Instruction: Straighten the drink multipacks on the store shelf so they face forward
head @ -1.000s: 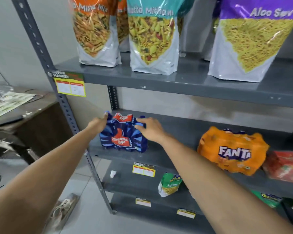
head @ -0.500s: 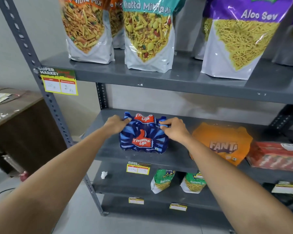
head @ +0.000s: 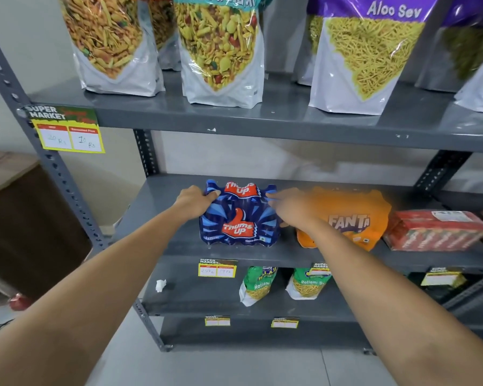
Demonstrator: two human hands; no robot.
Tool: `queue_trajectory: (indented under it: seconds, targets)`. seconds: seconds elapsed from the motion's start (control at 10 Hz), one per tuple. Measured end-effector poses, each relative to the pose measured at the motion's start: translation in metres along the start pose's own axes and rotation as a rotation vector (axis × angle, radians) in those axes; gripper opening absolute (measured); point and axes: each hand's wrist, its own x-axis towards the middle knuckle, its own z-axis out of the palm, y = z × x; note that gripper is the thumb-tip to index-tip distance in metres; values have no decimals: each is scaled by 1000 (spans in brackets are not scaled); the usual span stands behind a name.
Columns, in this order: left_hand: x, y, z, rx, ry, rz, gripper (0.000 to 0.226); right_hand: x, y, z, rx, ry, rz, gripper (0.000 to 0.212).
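Note:
A blue Thums Up multipack point(head: 239, 221) stands on the middle grey shelf point(head: 162, 215), its logo facing me. My left hand point(head: 194, 203) grips its upper left corner and my right hand point(head: 289, 208) grips its upper right corner. Right of it lies an orange Fanta multipack point(head: 354, 218), tilted, partly hidden behind my right wrist. Further right a red multipack point(head: 435, 229) lies on its side, angled away from the front.
Large snack pouches point(head: 221, 48) stand on the upper shelf point(head: 262, 121). Small green snack bags point(head: 257, 285) sit on the shelf below, beside price tags point(head: 217, 268). A grey upright post point(head: 48, 160) frames the left side. A dark wooden desk point(head: 20, 218) stands at the left.
Both hands have shifted the Thums Up pack to the right along the shelf and turned it from angled to squarely facing forward, now close beside the Fanta pack.

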Motion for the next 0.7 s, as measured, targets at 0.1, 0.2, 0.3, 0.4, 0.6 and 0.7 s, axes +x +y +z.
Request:
queue_trajectory:
  seconds: [0.1,0.2,0.3,0.4,0.6,0.7]
  targets:
    - [1,-4,2,-22,26,-7,62,-4,1,1,-37,42,-27,30]
    - [-2,-3,4,-33,43,-25,64,-6,2,1,-97,65,-60,31]
    - [-9,1,9,-75,94,-48,64,-8,3,0,-175,29,-71,35]
    - [-21,-1,15,-141,115,13,63,-11,0,-3,-206,-55,-33,41]
    - [-89,-45,45,-58,127,248,78,-50,2,-7,-691,-97,-154,66]
    - [-116,-48,51,20,251,325,80,-80,16,-18,-850,42,-289,71]
